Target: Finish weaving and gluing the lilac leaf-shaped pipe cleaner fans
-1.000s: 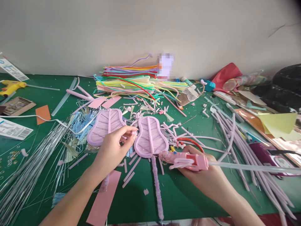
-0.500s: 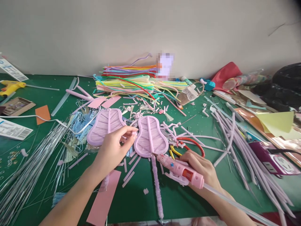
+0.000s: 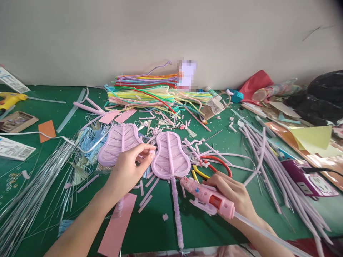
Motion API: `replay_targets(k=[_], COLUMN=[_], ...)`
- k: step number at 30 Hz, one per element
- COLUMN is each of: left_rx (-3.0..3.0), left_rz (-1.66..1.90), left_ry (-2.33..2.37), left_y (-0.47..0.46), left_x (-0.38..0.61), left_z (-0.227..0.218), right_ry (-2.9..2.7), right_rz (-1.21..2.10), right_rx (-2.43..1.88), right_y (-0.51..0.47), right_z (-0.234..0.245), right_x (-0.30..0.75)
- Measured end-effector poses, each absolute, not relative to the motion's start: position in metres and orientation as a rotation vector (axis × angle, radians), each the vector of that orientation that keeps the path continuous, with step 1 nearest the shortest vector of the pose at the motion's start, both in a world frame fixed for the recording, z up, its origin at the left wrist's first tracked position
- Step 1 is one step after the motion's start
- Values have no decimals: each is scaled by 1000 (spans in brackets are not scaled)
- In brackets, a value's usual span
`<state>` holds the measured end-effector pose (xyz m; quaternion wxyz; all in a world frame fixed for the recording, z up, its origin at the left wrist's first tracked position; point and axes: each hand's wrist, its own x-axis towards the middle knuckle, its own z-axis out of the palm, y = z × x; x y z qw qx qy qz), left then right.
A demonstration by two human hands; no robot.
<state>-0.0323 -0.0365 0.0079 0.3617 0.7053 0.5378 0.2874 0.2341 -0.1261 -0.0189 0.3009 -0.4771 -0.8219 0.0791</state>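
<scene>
Two lilac wing shapes made of pipe cleaners lie on the green mat: the left wing [image 3: 118, 142] and the right wing [image 3: 170, 155], which has a long fuzzy stem [image 3: 177, 214] running toward me. My left hand [image 3: 128, 169] rests between them, its fingers pinched on the right wing's left edge. My right hand [image 3: 233, 194] grips a pink hot glue gun [image 3: 207, 196] with a clear glue stick [image 3: 268, 233] trailing behind. The gun's nozzle points at the bottom edge of the right wing.
A pile of coloured pipe cleaners [image 3: 144, 94] lies at the back by the wall. Lilac pipe cleaners [image 3: 278, 167] spread at the right, silver wires [image 3: 34, 189] at the left. Pliers with red and yellow handles [image 3: 214, 162] lie beside my right hand. A pink strip [image 3: 119, 225] lies near me.
My right hand turned the glue gun so it slants up-left and brought its nozzle to the lower edge of the right wing. My left hand stayed put.
</scene>
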Motion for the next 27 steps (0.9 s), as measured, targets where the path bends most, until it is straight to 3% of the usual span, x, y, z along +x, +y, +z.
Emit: replay_targets(k=[27], left_rx=[1828], left_rz=[762], left_ry=[1397], left_y=[-35], left_x=[-34], left_z=[5], right_ry=[-2106], right_rz=[230], right_rx=[-1412], right_y=[-125], right_z=[-21], right_x=[229])
